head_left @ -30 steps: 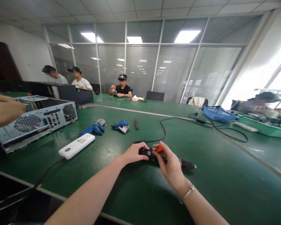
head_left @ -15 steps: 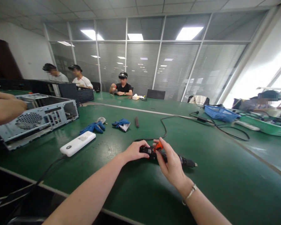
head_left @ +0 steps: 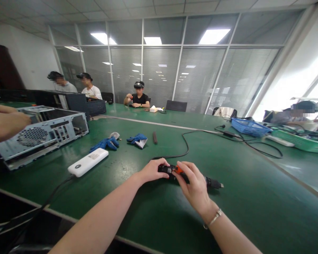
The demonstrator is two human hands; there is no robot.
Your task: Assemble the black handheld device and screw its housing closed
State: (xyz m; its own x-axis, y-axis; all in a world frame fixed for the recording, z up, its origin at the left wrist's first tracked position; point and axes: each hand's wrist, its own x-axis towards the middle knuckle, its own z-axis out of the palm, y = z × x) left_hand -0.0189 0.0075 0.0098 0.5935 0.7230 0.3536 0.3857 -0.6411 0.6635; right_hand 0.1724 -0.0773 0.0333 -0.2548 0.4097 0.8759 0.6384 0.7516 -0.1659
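Note:
A long black corded tool, shaped like an electric screwdriver, lies on the green table with its narrow metal tip to the right. My left hand is closed around its cord end, thumb in front and fingers behind. My right hand pinches a small orange-handled screwdriver over the middle of the black body. The screwdriver's lower end sits close to the body; whether it touches cannot be made out. My right palm and fingers hide part of the black tool.
A white power strip and blue gloves lie left. An open computer case stands beyond, with another person's arm over it. A brown bar, black cable, blue basket and green basket lie farther off.
My right hand has turned slightly and its fingers have curled lower over the orange handle, which now shows less. My left hand and the black tool have stayed put.

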